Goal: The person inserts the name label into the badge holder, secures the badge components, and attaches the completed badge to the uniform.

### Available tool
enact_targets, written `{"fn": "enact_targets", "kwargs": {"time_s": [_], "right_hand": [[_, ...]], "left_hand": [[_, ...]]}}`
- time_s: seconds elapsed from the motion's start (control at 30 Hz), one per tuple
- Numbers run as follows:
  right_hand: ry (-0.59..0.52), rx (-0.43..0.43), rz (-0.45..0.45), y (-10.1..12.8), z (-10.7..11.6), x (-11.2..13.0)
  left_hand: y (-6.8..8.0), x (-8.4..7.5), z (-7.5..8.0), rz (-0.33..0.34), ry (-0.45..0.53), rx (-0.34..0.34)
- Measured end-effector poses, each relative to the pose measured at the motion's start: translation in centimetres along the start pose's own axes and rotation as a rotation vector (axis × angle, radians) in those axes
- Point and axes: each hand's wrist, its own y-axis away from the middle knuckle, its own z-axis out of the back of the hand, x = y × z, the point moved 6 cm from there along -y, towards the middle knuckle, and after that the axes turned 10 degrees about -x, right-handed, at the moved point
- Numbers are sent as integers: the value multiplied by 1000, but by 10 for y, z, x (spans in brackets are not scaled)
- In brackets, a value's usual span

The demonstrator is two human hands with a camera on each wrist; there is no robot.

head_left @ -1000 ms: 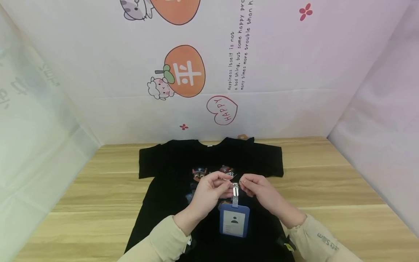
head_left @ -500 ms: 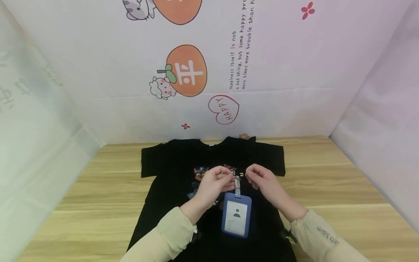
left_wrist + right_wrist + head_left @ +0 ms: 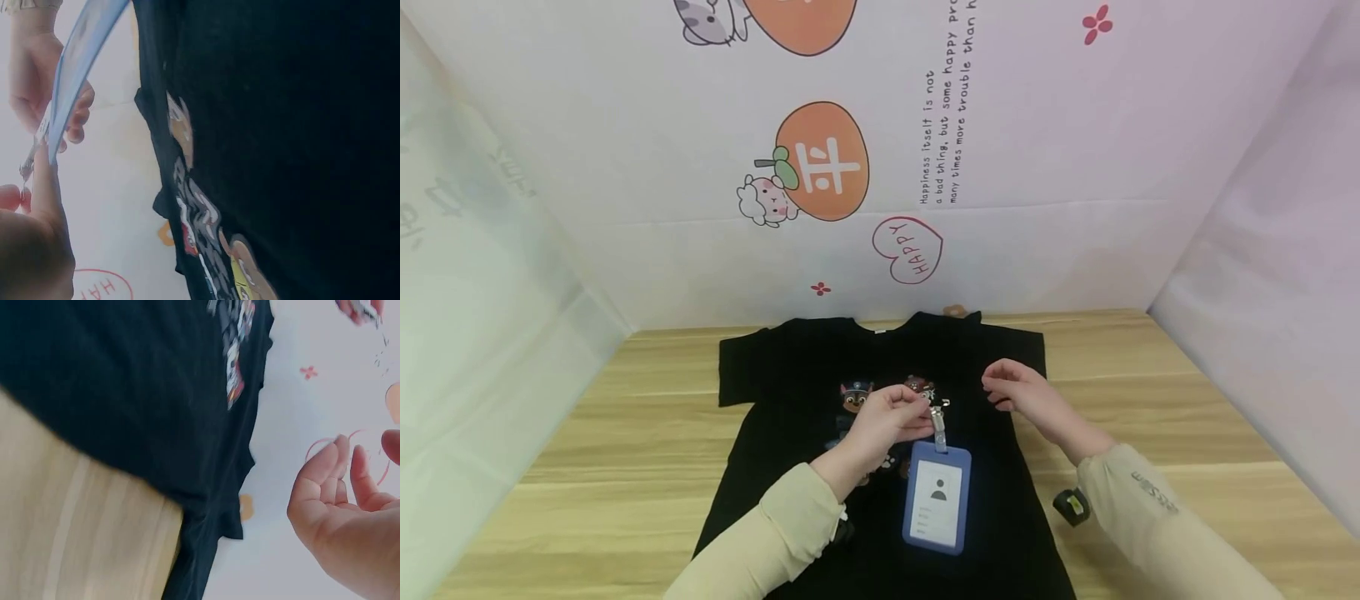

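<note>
- Since a second ago, the right hand (image 3: 1026, 398) has drawn away to the right of the metal clip (image 3: 937, 416), which it was touching before; its fingers now hang loosely curled, holding nothing.
- Only the left hand (image 3: 891, 423) pinches the clip, so the blue badge holder (image 3: 937, 497) dangles from it above the black T-shirt (image 3: 790, 367).
- The shirt lies spread flat on the wooden table (image 3: 1165, 400).
- Judging from this, the clip looks ready for one-handed placing on the fabric.

Wooden table (image 3: 1150, 400) under a flat black T-shirt (image 3: 790, 367); possibly a small dark object (image 3: 1070, 505).
</note>
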Motion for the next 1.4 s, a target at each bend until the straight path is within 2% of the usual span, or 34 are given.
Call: {"fn": "enact_targets", "kwargs": {"time_s": [0.3,0.43,0.67,0.9,1.07,1.4], "right_hand": [[61,37,-29,-21,-1,-12],[149,56,-35,-29,-6,-19],[324,69,6,-38,-13,-25],[405,80,28,-40,-18,-28],[498,88,40,-44,-20,-33],[601,84,56,-52,-26,-35]], "left_hand": [[-7,9,-3,62,-86,52],[-10,12,-5,100,-69,61],[-16,16,-5,160,-38,72],[-19,15,-7,171,-61,92],[-24,16,-8,185,-72,120],[-36,18,-9,194,-138,143]]}}
